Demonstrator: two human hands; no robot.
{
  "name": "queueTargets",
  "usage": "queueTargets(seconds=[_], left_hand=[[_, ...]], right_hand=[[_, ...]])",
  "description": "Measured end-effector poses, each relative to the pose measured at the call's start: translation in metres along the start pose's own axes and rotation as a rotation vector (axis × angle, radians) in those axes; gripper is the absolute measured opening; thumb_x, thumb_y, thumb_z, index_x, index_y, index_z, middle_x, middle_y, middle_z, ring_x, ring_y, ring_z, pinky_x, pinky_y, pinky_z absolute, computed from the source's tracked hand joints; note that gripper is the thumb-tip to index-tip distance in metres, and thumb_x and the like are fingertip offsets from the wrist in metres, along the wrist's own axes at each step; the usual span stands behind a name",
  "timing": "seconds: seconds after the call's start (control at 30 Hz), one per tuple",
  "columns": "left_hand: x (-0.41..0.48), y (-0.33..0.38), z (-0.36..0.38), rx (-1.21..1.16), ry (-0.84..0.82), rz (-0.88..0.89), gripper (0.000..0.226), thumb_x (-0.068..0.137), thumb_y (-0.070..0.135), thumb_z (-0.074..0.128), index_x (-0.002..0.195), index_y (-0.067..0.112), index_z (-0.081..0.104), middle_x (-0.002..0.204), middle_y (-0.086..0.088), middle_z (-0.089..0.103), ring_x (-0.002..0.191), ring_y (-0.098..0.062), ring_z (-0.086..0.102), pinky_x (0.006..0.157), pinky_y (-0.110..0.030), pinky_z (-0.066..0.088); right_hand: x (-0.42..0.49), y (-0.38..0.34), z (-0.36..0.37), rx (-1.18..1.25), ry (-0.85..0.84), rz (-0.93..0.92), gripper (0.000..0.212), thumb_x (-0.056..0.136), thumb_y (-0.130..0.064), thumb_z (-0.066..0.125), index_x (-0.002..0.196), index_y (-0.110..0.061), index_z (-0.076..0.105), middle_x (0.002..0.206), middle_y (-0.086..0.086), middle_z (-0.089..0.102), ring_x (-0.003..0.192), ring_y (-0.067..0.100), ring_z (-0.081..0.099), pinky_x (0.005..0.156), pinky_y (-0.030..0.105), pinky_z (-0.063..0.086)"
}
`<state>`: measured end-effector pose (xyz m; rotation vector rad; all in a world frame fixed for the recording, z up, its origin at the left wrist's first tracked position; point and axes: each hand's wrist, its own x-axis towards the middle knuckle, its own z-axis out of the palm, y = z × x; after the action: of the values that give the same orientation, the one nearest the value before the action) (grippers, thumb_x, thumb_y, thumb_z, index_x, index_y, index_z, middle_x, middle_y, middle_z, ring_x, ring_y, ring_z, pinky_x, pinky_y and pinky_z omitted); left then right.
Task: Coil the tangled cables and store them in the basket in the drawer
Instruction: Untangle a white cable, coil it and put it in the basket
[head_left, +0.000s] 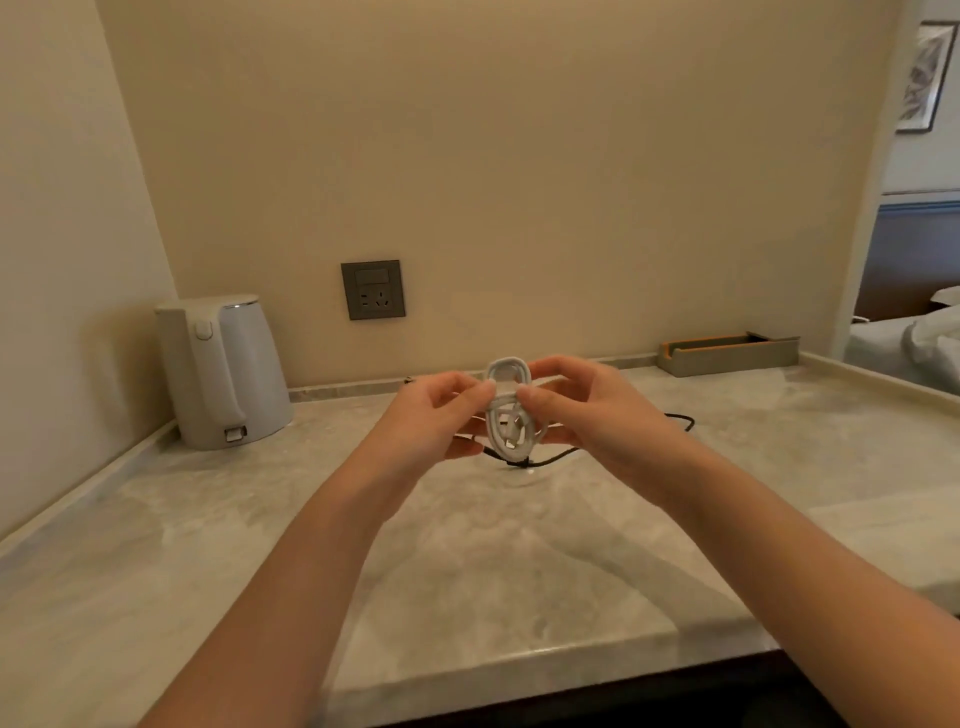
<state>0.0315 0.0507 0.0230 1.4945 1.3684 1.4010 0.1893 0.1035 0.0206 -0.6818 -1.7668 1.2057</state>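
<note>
Now, both hands are up over the pale marble counter (467, 571): left hand (441, 415) and right hand (582, 410), each grip pinching one coiled white cable (509, 371) at its middle. One black cable (550, 458) lies on the counter beneath. One white kettle (223, 374), one grey wall socket (373, 289) and one tray (727, 356) sit against beige walls.

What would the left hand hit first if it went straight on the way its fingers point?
The left hand points rightward into the white cable coil it pinches; just past that come the fingertips of the right hand. Depth is unclear from one view.
</note>
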Motion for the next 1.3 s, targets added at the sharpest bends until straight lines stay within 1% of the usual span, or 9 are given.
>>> queueTargets(seconds=[0.13,0.37,0.5,0.67,0.83,0.97,1.13,1.2,1.3], left_hand=[[-0.03,0.014,0.035,-0.019,-0.096,-0.016,0.011,0.093,0.019,0.057,0.086,0.012,0.063,0.082,-0.006,0.068,0.066,-0.006,0.064,0.062,-0.017,0.054],[-0.067,0.017,0.098,0.014,-0.229,-0.087,0.014,0.089,0.022,0.064,0.092,0.009,0.066,0.081,-0.003,0.068,0.07,-0.006,0.065,0.072,-0.024,0.057],[-0.088,0.006,0.135,0.02,-0.314,-0.143,0.022,0.089,0.019,0.064,0.099,-0.001,0.065,0.074,-0.004,0.068,0.064,-0.006,0.064,0.068,-0.022,0.056],[-0.111,-0.024,0.184,-0.017,-0.409,-0.222,0.009,0.088,0.015,0.064,0.081,0.011,0.062,0.065,0.001,0.067,0.057,-0.003,0.063,0.06,-0.017,0.054],[-0.137,-0.065,0.235,-0.004,-0.491,-0.342,0.009,0.089,0.018,0.065,0.084,0.01,0.066,0.072,-0.003,0.067,0.064,-0.003,0.065,0.065,-0.016,0.056],[-0.159,-0.1,0.269,-0.019,-0.518,-0.469,0.015,0.09,0.018,0.064,0.095,0.005,0.066,0.075,-0.005,0.066,0.062,-0.002,0.063,0.062,-0.014,0.054],[-0.189,-0.15,0.305,-0.023,-0.547,-0.619,0.015,0.089,0.017,0.065,0.097,0.006,0.06,0.071,-0.005,0.064,0.055,-0.001,0.064,0.059,-0.015,0.055],[-0.201,-0.169,0.319,-0.009,-0.545,-0.668,0.019,0.088,0.018,0.067,0.1,0.006,0.058,0.07,-0.004,0.064,0.053,-0.001,0.064,0.054,-0.016,0.054],[-0.221,-0.191,0.338,0.028,-0.564,-0.718,0.014,0.088,0.019,0.067,0.09,0.013,0.055,0.074,-0.004,0.064,0.053,-0.001,0.063,0.052,-0.016,0.052]], right_hand=[[-0.048,-0.009,-0.034,-0.058,-0.024,0.026,0.024,0.086,-0.017,0.065,0.108,-0.008,0.062,0.09,0.012,0.069,0.079,0.015,0.063,0.076,0.035,0.05],[-0.126,-0.016,-0.083,-0.236,-0.053,0.122,0.021,0.087,-0.025,0.063,0.107,-0.019,0.065,0.089,0.0,0.072,0.084,0.012,0.065,0.078,0.029,0.052],[-0.17,-0.007,-0.106,-0.26,-0.068,0.216,0.022,0.087,-0.023,0.062,0.108,-0.022,0.065,0.094,-0.001,0.073,0.083,0.008,0.066,0.08,0.028,0.051],[-0.218,0.021,-0.133,-0.274,-0.072,0.334,0.022,0.089,-0.02,0.061,0.11,-0.023,0.066,0.095,0.0,0.073,0.084,0.007,0.065,0.082,0.029,0.05],[-0.265,0.066,-0.156,-0.32,-0.046,0.446,0.022,0.092,-0.027,0.057,0.112,-0.023,0.067,0.099,0.004,0.072,0.089,0.015,0.066,0.087,0.035,0.051],[-0.296,0.105,-0.168,-0.341,-0.033,0.528,0.018,0.091,-0.026,0.059,0.103,-0.018,0.07,0.093,0.006,0.071,0.083,0.013,0.065,0.081,0.031,0.053],[-0.334,0.154,-0.174,-0.347,-0.05,0.651,0.015,0.09,-0.018,0.063,0.092,-0.005,0.071,0.076,0.005,0.063,0.07,0.009,0.057,0.065,0.017,0.049],[-0.348,0.172,-0.175,-0.331,-0.063,0.696,0.01,0.089,-0.015,0.064,0.085,-0.009,0.07,0.066,0.0,0.058,0.062,0.005,0.053,0.059,0.016,0.045],[-0.369,0.201,-0.179,-0.343,-0.097,0.746,0.013,0.089,-0.011,0.064,0.076,-0.012,0.067,0.059,-0.006,0.055,0.054,0.001,0.049,0.057,0.016,0.042]])
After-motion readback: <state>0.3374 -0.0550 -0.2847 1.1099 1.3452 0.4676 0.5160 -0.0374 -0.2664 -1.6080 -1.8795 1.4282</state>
